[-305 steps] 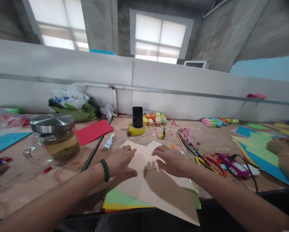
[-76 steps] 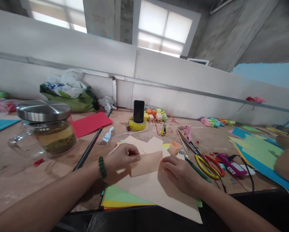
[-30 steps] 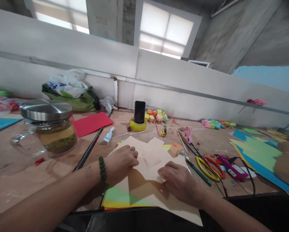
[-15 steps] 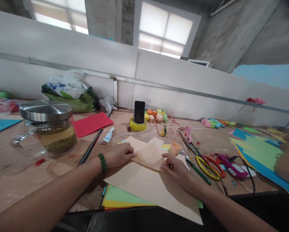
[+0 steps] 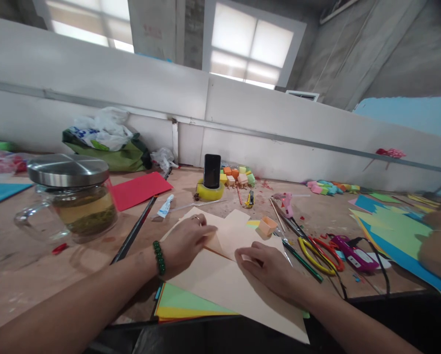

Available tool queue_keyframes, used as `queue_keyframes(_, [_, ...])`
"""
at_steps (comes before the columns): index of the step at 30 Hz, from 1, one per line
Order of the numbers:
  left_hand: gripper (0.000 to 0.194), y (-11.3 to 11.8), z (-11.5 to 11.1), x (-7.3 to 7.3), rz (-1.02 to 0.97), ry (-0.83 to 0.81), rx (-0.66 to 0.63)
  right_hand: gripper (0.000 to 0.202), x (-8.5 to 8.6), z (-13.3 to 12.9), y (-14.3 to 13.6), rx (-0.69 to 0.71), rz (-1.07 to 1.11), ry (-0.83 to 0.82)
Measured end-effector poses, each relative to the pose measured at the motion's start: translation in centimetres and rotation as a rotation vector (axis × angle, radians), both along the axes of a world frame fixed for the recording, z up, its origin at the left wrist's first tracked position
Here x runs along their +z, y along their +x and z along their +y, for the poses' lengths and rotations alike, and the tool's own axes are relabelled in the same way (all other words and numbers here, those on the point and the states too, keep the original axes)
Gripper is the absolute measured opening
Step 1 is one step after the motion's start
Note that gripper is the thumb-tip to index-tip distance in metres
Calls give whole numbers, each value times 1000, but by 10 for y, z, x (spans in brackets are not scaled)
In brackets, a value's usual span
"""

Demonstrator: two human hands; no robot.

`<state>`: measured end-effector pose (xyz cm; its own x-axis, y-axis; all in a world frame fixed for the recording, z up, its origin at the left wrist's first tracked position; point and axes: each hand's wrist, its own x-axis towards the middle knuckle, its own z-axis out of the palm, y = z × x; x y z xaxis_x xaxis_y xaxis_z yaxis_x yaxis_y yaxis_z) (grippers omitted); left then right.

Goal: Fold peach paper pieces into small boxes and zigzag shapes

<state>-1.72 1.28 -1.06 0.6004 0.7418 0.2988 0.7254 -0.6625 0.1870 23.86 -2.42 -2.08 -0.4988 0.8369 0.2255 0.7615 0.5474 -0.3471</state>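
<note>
Peach paper, looks folded, sits btwn the 2 hands, on a bigger peach sheet near the front edge of the worktop. Left hand: fingers bunched fwd, tips on paper's L side; can't tell if thumb's pinching or just pressing. Right hand: loosely curled, fingertips at paper's lower R; grip underneath hidden, so can't say if clamped. Hands apart, paper bridging the gap.

Risks, my guess: uneven pressure btwn hands → paper skews, crease goes off-line. Loose layers prob. shift too if one hand lifts. Big sheet hangs past the worktop edge, so a forearm brush could drag it & everything on it.

Coloured sheets underneath, fanned a bit; stack may slide, i.e. a poor base for a crisp fold. Small paper box just beyond right hand; a knuckle knock could crush or tip it. Further out: knife, blade state too small to tell, & glue gun, heat unknown. Lidded mug far L, well apart from paper; spill risk low.
</note>
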Motion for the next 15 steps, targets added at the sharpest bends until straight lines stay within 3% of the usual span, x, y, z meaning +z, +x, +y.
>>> queue_keyframes(2, [20, 6, -7, 0, 42, 43, -206, 21, 1, -1, -2, 77, -102, 178])
queue_keyframes(5, [23, 14, -16, 0, 162, 73, -316, 21, 2, -1, -4, 212, -226, 396])
queue_keyframes(9, [29, 10, -18, 5, 173, 37, -278, 22, 8, -5, -3, 294, -342, 447])
queue_keyframes(15, [24, -23, -2, 15, 181, -105, -131, 21, 12, -16, 20, 274, -349, 417])
